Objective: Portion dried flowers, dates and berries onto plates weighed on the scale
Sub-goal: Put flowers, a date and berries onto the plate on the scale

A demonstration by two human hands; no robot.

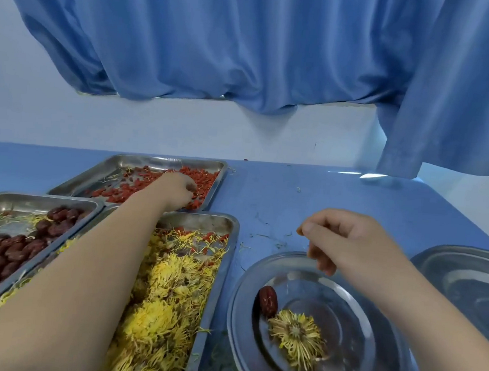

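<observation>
My left hand (178,190) reaches into the far steel tray (169,162) of red berries (205,179), fingers curled down among them. My right hand (341,239) hovers over the far rim of a round steel plate (351,334), fingers pinched, with a small orange-brown bit showing at the thumb tip. On the plate lie one dark red date (268,300) and one yellow dried flower (297,336). A near tray (216,274) holds yellow dried flowers (167,296); a left tray (31,199) holds dates (13,250). No scale shows.
A second round steel plate (464,278) sits at the right edge. The blue table (309,202) carries scattered flower strands. A blue curtain (247,54) hangs behind, above a pale wall.
</observation>
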